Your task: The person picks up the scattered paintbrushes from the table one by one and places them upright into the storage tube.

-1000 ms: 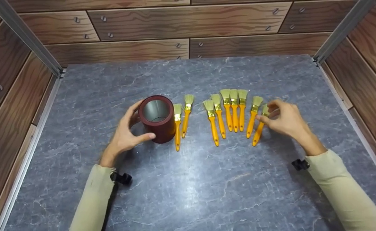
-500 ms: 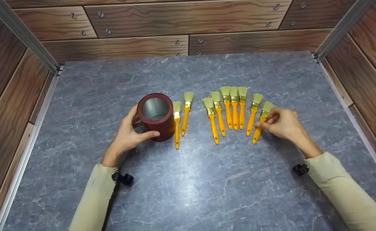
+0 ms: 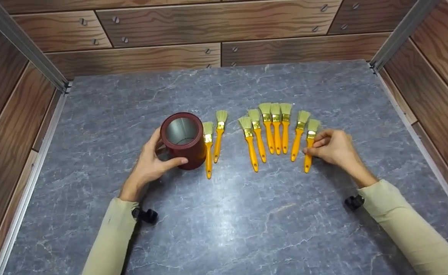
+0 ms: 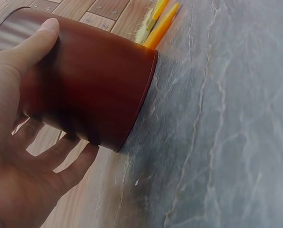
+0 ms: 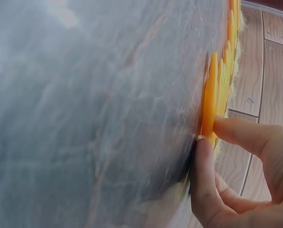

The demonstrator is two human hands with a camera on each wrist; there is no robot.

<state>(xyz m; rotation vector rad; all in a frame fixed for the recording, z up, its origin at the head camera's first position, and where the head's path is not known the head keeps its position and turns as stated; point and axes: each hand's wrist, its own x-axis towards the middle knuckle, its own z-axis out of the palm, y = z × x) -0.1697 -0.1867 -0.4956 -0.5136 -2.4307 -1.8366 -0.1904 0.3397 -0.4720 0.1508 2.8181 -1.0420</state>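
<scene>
A dark red cylindrical cup (image 3: pixel 188 154) stands upright on the table, its mouth facing up and nothing visible inside. My left hand (image 3: pixel 149 162) holds it from the left, thumb across the front and fingers behind; the left wrist view shows the thumb and fingers round the cup (image 4: pixel 89 80). At the right end of a row of paintbrushes, my right hand (image 3: pixel 334 149) pinches the orange handle of the outermost paintbrush (image 3: pixel 310 143). In the right wrist view, thumb and finger meet on that handle (image 5: pixel 209 107). The brush appears to lie on the table or just over it.
Several more paintbrushes (image 3: pixel 276 130) with orange handles lie fanned out left of the pinched one. Two others, a near brush (image 3: pixel 208 151) and a farther brush (image 3: pixel 219 137), lie right beside the cup. Wood-patterned walls (image 3: pixel 162 26) surround the grey marbled table (image 3: pixel 224 214).
My right hand has closed its fingers on the outermost paintbrush and turned it from slanted to nearly straight. The left hand and cup stay in place; the head view shifts slightly.
</scene>
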